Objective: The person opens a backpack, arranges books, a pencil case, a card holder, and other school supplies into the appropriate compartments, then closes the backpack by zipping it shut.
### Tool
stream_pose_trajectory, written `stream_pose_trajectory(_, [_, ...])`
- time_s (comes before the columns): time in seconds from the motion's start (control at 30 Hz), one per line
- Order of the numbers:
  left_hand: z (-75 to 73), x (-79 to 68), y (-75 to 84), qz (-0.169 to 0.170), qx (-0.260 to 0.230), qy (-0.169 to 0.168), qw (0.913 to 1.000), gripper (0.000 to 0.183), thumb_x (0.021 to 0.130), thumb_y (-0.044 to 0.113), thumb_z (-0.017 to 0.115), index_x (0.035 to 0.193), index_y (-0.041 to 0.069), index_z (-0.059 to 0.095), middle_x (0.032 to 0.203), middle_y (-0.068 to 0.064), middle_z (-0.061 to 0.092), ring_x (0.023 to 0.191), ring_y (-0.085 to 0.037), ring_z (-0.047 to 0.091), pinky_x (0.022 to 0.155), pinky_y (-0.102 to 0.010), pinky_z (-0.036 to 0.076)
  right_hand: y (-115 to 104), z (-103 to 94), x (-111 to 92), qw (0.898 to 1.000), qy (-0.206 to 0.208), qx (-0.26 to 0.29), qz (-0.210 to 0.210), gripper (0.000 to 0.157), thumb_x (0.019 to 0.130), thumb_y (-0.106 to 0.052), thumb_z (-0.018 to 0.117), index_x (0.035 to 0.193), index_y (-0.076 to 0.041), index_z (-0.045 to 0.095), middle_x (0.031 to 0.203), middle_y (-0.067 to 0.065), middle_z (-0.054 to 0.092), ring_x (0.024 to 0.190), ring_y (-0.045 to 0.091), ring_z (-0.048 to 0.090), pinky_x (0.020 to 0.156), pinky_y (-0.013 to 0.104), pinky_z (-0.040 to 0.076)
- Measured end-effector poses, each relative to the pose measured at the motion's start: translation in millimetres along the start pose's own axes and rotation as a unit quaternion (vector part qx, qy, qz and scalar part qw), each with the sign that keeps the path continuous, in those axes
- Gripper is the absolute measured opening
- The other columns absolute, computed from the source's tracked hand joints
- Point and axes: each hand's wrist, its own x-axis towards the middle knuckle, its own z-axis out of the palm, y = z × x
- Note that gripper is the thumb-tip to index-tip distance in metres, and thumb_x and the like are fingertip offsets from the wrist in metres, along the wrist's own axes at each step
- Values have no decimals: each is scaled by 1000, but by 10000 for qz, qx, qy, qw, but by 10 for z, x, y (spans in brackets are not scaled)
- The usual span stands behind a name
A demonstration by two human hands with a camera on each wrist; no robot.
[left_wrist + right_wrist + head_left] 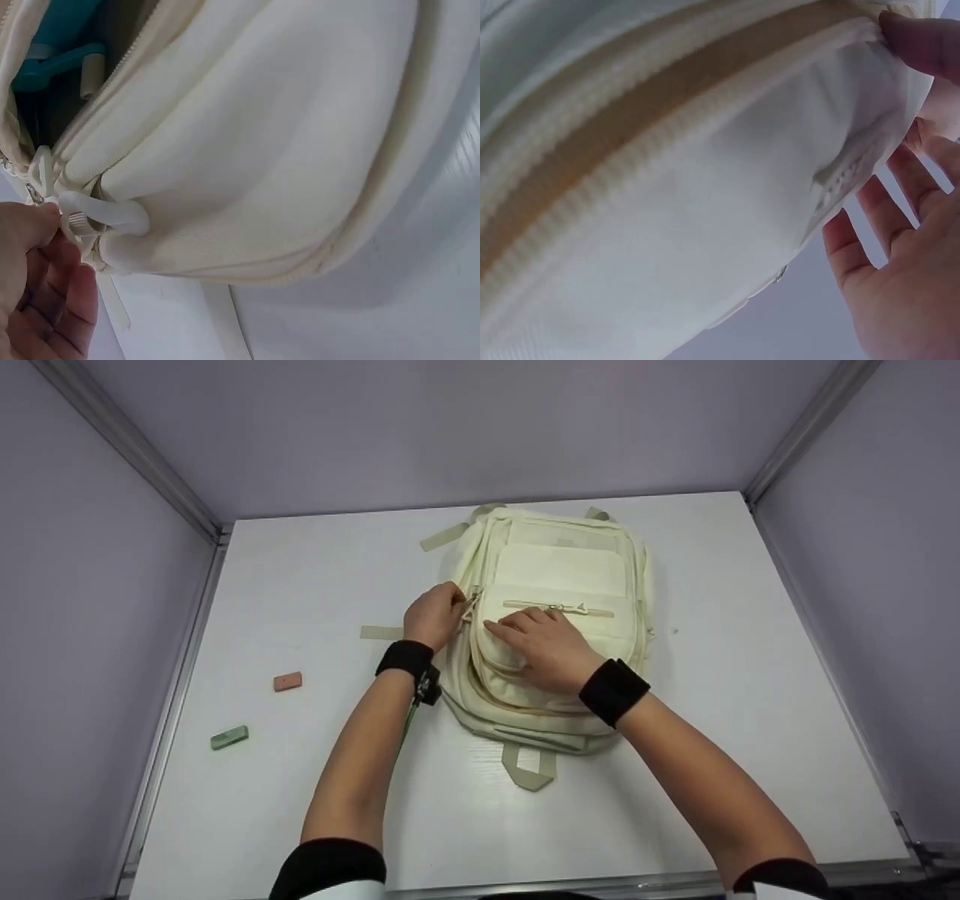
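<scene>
A cream backpack (562,566) lies front side up on the white table. At its left side my left hand (433,616) pinches a zipper pull between thumb and forefinger. Pale looped zipper pulls (112,214) stand right by those fingertips in the left wrist view. Through an unzipped gap there, a teal object (56,67) shows inside the bag. My right hand (551,649) rests on the front pocket (705,202), below its short horizontal zipper (559,608). In the right wrist view its fingers are loosely extended and spread, the thumb at the pocket's edge.
Left of the bag lie a small reddish block (288,682) and a small green block (229,737). Tan straps stick out from the bag's left side, and a strap loop (529,780) from its near end. Grey partition walls (480,435) border the table (757,720).
</scene>
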Motion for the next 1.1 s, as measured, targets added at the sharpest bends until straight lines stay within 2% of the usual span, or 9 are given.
stream_pose_trajectory(0.13, [-14, -4, -5, 284, 570, 63, 9980, 23, 106, 24, 58, 117, 10, 73, 108, -10, 67, 100, -28, 63, 85, -42, 52, -16, -36, 34, 9995, -278, -130, 119, 78, 91, -40, 78, 157, -19, 42, 162, 10, 36, 140, 34, 39, 109, 56, 34])
stream_pose_trajectory(0.23, [-28, -30, -2, 484, 963, 170, 9940, 24, 107, 23, 57, 114, 9, 74, 107, -11, 65, 98, -30, 62, 82, -43, 53, -30, -25, 48, 9987, -442, -94, 233, 75, 95, -33, 74, 159, -19, 39, 167, 11, 26, 149, 38, 27, 115, 58, 27])
stream_pose_trajectory(0.37, [-57, -95, -5, 697, 1201, 192, 9901, 21, 107, 14, 55, 116, 6, 73, 109, -14, 64, 97, -32, 64, 80, -43, 55, -46, -9, 56, 9979, -558, 5, 318, 70, 98, -16, 67, 160, -19, 36, 167, 13, 25, 153, 42, 14, 119, 63, 16])
stream_pose_trajectory(0.53, [-83, -181, -28, 892, 1267, 92, 9879, 21, 107, 12, 55, 118, 6, 72, 107, -14, 63, 95, -32, 64, 78, -42, 55, -42, -16, 75, 9977, -577, -138, 337, 70, 98, -15, 69, 160, -19, 37, 166, 13, 26, 153, 42, 17, 119, 62, 16])
stream_pose_trajectory(0.87, [-99, -387, -27, 1147, 1521, -141, 9816, 18, 107, 13, 55, 108, 7, 72, 102, -12, 63, 91, -30, 63, 76, -40, 54, -25, -33, 112, 9963, -704, -184, 452, 76, 96, -18, 74, 161, -18, 35, 167, 14, 24, 153, 42, 15, 119, 62, 16])
stream_pose_trajectory(1.1, [-103, -582, -26, 1525, 1579, -249, 9753, 14, 103, 9, 60, 109, 5, 72, 101, -11, 63, 91, -28, 63, 75, -38, 54, -24, -31, 130, 9959, -739, -183, 489, 74, 97, -23, 72, 161, -18, 35, 167, 14, 24, 153, 41, 15, 120, 61, 16])
